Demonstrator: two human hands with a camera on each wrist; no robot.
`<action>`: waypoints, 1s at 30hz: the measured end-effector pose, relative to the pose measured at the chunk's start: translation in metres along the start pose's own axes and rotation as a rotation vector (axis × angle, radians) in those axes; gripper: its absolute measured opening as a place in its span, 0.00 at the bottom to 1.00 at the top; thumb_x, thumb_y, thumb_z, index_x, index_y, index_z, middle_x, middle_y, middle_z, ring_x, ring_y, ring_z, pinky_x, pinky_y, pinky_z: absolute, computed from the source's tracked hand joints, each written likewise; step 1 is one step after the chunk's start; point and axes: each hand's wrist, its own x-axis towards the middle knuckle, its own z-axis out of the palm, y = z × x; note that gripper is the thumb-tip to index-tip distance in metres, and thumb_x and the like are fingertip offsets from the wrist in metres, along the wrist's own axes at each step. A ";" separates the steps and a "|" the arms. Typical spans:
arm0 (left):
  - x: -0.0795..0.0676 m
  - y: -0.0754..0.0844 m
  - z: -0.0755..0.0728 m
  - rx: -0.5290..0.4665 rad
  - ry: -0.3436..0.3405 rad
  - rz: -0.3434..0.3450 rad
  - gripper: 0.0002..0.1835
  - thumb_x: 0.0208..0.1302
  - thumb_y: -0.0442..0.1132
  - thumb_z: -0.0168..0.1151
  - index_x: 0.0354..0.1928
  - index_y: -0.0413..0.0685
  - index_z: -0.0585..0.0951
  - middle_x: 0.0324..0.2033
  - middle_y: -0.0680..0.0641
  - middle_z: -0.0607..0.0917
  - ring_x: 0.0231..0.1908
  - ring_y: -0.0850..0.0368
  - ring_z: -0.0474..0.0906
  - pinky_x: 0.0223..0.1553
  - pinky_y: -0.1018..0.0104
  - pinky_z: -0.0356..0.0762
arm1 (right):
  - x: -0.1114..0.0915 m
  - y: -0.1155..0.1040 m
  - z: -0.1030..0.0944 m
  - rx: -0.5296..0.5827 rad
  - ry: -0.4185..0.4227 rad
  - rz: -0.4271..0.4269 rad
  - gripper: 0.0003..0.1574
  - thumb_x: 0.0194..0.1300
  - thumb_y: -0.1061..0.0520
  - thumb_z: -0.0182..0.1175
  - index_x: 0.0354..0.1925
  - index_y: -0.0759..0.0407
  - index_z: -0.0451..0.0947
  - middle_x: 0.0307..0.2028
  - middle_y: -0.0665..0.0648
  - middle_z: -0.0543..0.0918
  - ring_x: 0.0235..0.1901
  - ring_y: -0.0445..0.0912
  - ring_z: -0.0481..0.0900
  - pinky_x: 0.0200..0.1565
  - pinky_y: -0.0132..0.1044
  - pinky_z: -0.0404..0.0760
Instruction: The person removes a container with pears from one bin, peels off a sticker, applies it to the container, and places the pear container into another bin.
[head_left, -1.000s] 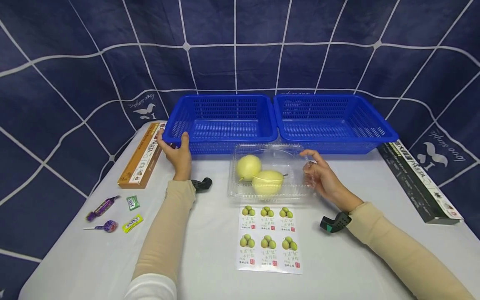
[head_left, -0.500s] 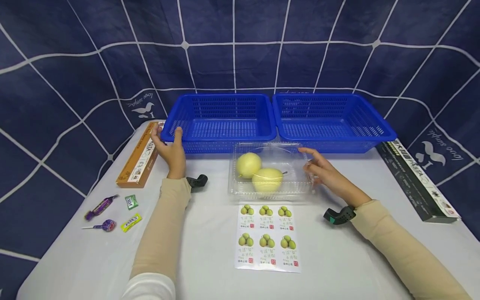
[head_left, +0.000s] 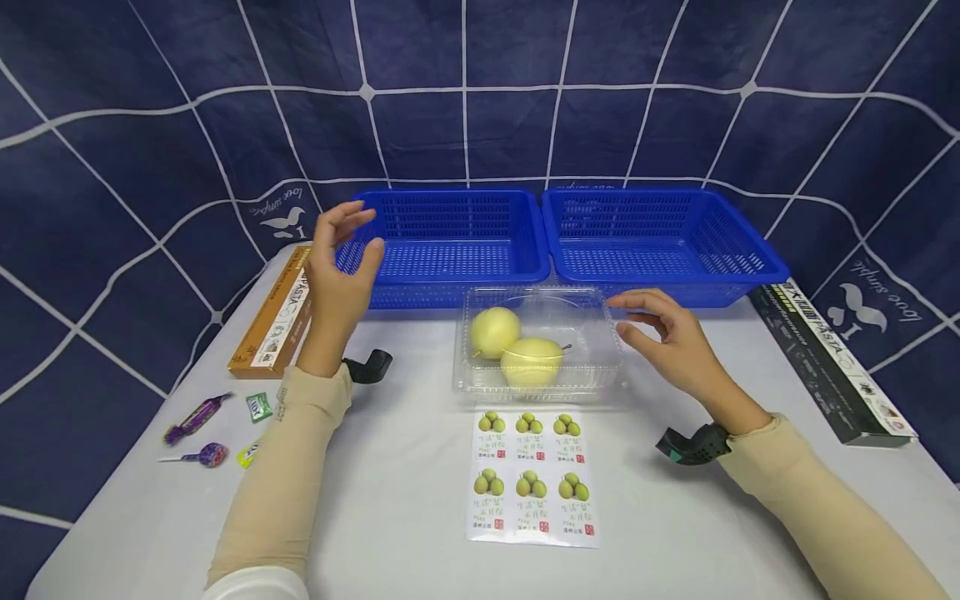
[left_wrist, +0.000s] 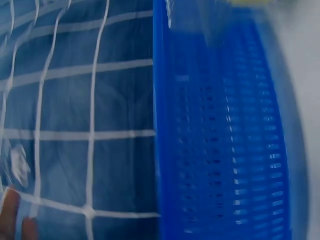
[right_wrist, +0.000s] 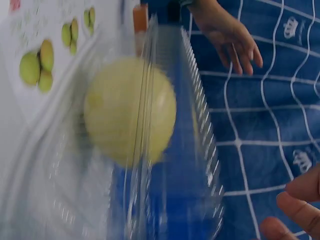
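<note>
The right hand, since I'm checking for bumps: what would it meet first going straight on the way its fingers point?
The right hand would likely meet the clear plastic container first, at its right end. Depth is unclear in the head view, so it could pass just over instead.

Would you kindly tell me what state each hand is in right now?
Left hand: open, holding nothing, near the left blue basket.
Right hand: open, holding nothing, beside the clear container.

The right hand point(head_left: 670, 340) hovered beside a clear, rectangular plastic box point(head_left: 587, 333) holding two round yellow pears point(head_left: 531, 363); the left hand point(head_left: 336, 279) hung apart.
</note>
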 end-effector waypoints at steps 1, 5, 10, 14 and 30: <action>-0.003 0.004 0.000 0.006 -0.075 0.018 0.22 0.65 0.35 0.63 0.61 0.44 0.75 0.54 0.46 0.84 0.59 0.55 0.75 0.63 0.57 0.68 | -0.002 -0.004 0.003 0.031 0.008 -0.025 0.17 0.65 0.73 0.59 0.53 0.71 0.79 0.50 0.54 0.80 0.54 0.41 0.76 0.56 0.26 0.75; -0.021 0.016 -0.001 0.007 -0.362 0.085 0.22 0.64 0.32 0.65 0.60 0.43 0.77 0.48 0.46 0.86 0.49 0.53 0.81 0.50 0.55 0.77 | -0.012 -0.020 0.018 0.121 -0.035 -0.081 0.15 0.64 0.76 0.57 0.49 0.71 0.80 0.45 0.47 0.84 0.47 0.40 0.82 0.51 0.27 0.79; -0.051 0.026 0.001 -0.025 -0.609 0.115 0.15 0.61 0.30 0.68 0.51 0.44 0.82 0.37 0.50 0.88 0.37 0.59 0.83 0.35 0.61 0.80 | -0.024 -0.034 0.039 0.176 -0.237 -0.073 0.17 0.65 0.75 0.56 0.52 0.69 0.79 0.36 0.55 0.86 0.37 0.46 0.84 0.45 0.34 0.83; -0.072 0.034 0.003 -0.061 -0.754 0.075 0.10 0.62 0.34 0.68 0.45 0.49 0.85 0.31 0.56 0.87 0.32 0.63 0.82 0.30 0.65 0.79 | -0.032 -0.036 0.057 0.184 -0.415 -0.014 0.17 0.64 0.73 0.56 0.51 0.66 0.79 0.31 0.57 0.85 0.30 0.47 0.83 0.39 0.36 0.84; -0.119 0.025 0.005 -0.064 -1.381 -0.256 0.31 0.55 0.49 0.76 0.61 0.49 0.79 0.33 0.59 0.85 0.32 0.66 0.82 0.37 0.67 0.82 | -0.041 -0.011 0.114 0.337 -0.604 0.330 0.15 0.68 0.67 0.58 0.52 0.71 0.78 0.27 0.58 0.81 0.22 0.42 0.79 0.26 0.35 0.83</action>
